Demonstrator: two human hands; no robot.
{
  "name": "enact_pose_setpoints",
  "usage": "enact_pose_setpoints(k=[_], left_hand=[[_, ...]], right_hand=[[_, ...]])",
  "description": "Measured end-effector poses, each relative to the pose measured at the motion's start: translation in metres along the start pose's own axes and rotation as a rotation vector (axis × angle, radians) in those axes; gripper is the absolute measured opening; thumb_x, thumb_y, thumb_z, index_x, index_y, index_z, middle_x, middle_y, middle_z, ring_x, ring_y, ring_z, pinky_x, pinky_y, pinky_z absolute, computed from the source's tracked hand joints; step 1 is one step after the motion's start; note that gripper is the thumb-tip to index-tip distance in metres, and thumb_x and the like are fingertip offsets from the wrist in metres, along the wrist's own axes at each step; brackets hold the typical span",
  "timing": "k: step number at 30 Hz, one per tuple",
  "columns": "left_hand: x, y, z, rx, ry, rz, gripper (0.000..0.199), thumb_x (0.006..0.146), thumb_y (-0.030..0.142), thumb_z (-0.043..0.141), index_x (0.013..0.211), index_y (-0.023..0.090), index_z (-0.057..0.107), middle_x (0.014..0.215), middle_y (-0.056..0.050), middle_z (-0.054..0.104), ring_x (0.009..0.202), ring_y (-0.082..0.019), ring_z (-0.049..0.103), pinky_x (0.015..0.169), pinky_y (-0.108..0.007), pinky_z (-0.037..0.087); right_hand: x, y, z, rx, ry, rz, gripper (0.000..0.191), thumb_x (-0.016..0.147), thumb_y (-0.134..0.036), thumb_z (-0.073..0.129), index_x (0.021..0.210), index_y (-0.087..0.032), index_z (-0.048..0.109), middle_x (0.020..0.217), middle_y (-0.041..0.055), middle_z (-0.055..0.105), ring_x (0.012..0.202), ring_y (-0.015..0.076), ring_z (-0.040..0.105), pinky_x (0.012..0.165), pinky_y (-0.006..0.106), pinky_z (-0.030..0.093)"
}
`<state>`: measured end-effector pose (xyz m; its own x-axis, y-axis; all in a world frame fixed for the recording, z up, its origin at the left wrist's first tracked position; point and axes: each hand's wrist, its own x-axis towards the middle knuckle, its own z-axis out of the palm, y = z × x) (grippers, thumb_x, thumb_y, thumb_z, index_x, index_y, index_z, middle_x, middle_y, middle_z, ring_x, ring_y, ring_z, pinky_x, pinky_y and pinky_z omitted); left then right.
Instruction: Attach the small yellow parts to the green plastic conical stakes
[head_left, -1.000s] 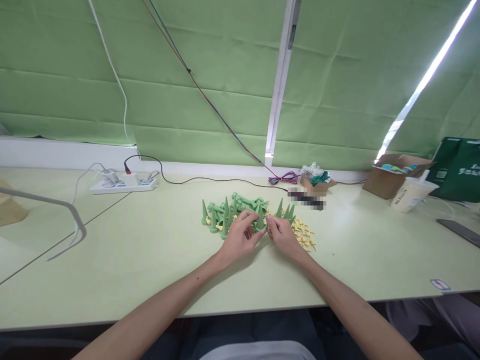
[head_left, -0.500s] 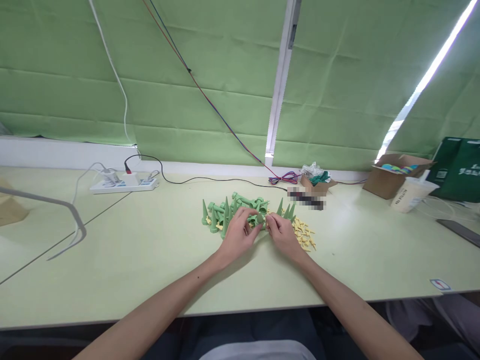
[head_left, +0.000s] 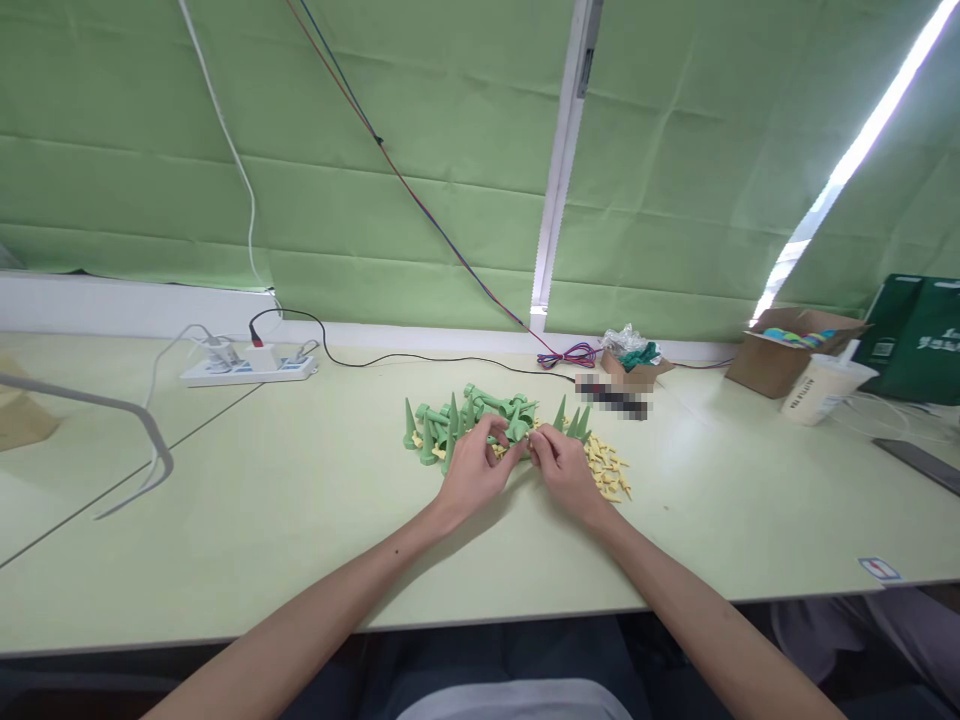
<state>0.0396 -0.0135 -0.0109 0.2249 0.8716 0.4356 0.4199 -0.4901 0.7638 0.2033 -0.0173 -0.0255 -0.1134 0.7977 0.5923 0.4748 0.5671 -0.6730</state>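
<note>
My left hand is closed round a green plastic spike, thumb and fingers pinching it above the pile. Close beside it, my right hand pinches a small yellow piece at the spike's end; most of that piece is hidden by the fingertips. Several green spikes stand upright on their round bases left of my left hand, and more stand behind my right hand. Other green parts lie heaped behind the hands. Small yellow pointed pieces are scattered to the right of my right hand.
A white power strip sits at the back left, its black cable crossing behind the pile. At the back right are a cardboard box, a drink cup and a dark flat device. A grey bar juts in at left.
The green spike in my left hand has tilted, and my right fingertips have moved slightly left, closer to it. The standing spikes and scattered yellow pieces look unmoved.
</note>
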Motion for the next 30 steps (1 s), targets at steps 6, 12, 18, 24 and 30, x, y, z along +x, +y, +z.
enact_pose_setpoints(k=[6, 12, 18, 24, 30], left_hand=[[0.0019, 0.0041, -0.0035, -0.073, -0.031, -0.045, 0.031, 0.091, 0.049, 0.046, 0.093, 0.02, 0.055, 0.078, 0.001, 0.061, 0.046, -0.008, 0.047, 0.048, -0.023, 0.038], [0.0029, 0.0068, -0.0065, -0.241, -0.157, -0.158, 0.05, 0.091, 0.06, 0.039, 0.068, 0.018, 0.051, 0.054, 0.003, 0.054, 0.04, -0.01, 0.048, 0.043, -0.023, 0.039], [0.0044, 0.0025, -0.0054, -0.347, -0.274, -0.213, 0.051, 0.087, 0.065, 0.045, 0.071, 0.017, 0.053, 0.049, 0.002, 0.053, 0.038, -0.011, 0.049, 0.038, -0.023, 0.038], [0.0058, 0.0024, -0.0066, -0.381, -0.334, -0.24, 0.056, 0.085, 0.069, 0.043, 0.075, 0.016, 0.057, 0.051, 0.0, 0.058, 0.04, -0.012, 0.052, 0.039, -0.022, 0.041], [0.0053, 0.0017, -0.0066, -0.358, -0.339, -0.245, 0.057, 0.086, 0.069, 0.042, 0.071, 0.016, 0.056, 0.052, -0.001, 0.058, 0.041, -0.012, 0.053, 0.039, -0.022, 0.042]], right_hand=[[0.0001, -0.0033, -0.0022, -0.016, 0.035, 0.002, 0.036, 0.1, -0.037, 0.036, 0.07, -0.021, 0.046, 0.062, -0.0014, 0.051, 0.057, 0.0134, 0.047, 0.06, 0.025, 0.035], [0.0008, -0.0023, -0.0018, -0.015, -0.011, -0.035, 0.031, 0.099, -0.034, 0.039, 0.075, -0.02, 0.053, 0.066, -0.0004, 0.053, 0.061, 0.0142, 0.048, 0.062, 0.026, 0.036], [0.0009, -0.0009, -0.0005, -0.023, -0.036, -0.042, 0.031, 0.099, -0.034, 0.04, 0.075, -0.02, 0.053, 0.066, -0.0012, 0.05, 0.06, 0.0138, 0.045, 0.061, 0.025, 0.035], [-0.0001, 0.0026, -0.0001, -0.029, -0.037, -0.039, 0.033, 0.1, -0.034, 0.039, 0.072, -0.02, 0.048, 0.063, -0.0024, 0.046, 0.057, 0.0129, 0.043, 0.059, 0.025, 0.034], [-0.0002, 0.0043, 0.0001, -0.056, -0.053, -0.032, 0.034, 0.1, -0.036, 0.037, 0.071, -0.021, 0.045, 0.062, -0.0027, 0.044, 0.055, 0.013, 0.04, 0.057, 0.025, 0.033]])
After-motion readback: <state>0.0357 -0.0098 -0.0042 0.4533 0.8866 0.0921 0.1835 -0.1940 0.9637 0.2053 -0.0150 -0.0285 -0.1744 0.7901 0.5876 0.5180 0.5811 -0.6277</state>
